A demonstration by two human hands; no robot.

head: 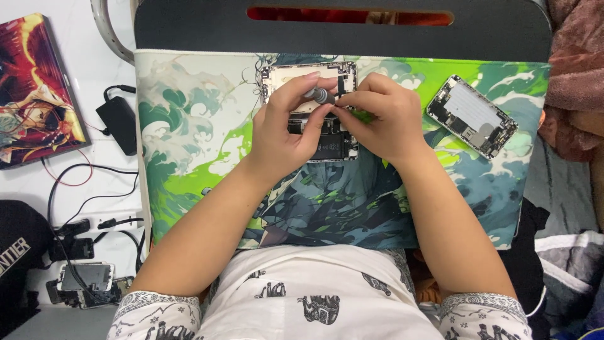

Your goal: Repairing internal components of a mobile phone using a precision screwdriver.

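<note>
My left hand grips the grey handle of a small screwdriver between thumb and fingers. My right hand pinches the tool's front end, fingertips touching the left hand's. Both hands hover over an opened phone body lying on the green and blue printed mat; its dark battery part shows below the hands. The screwdriver's tip is hidden by my fingers.
A second opened phone lies tilted at the mat's right. A black board stands behind the mat. Left, on the white floor: a colourful book, a black charger, cables, another phone part. Blankets lie at right.
</note>
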